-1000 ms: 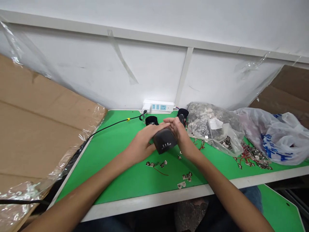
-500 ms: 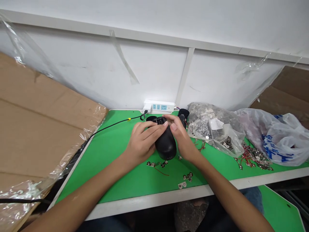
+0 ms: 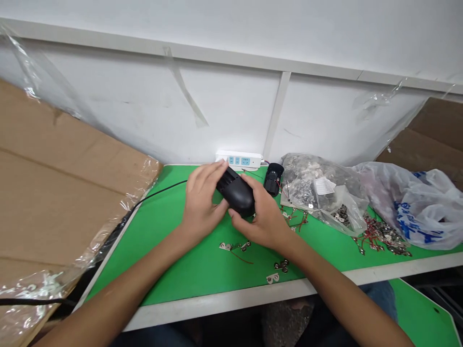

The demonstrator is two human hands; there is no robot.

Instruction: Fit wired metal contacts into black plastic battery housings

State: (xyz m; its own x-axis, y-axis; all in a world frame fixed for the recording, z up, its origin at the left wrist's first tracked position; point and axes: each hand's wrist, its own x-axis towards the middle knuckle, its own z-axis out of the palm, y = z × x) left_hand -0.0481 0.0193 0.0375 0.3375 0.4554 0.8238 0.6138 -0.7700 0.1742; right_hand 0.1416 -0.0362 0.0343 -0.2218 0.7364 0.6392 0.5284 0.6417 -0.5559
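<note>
- One black rounded case (image 3: pixel 238 195), tilted, which we hold over the green table (image 3: pixel 173 279).
- One left hand (image 3: pixel 203 193), ours, partly closed around the case's far-left end.
- One right hand (image 3: pixel 265 212), ours, thumb and fingers curved about its near end.
- One second black casing (image 3: pixel 274 179), we note, beside the clear bag (image 3: pixel 307 193).
- Several metal contacts (image 3: pixel 226 246), lying nearer us.

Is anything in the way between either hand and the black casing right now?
Nothing visible: the left hand and right hand both hold the black casing directly. The metal contacts lie toward the table's front edge, not between them. The casing's underside is hidden.
</note>
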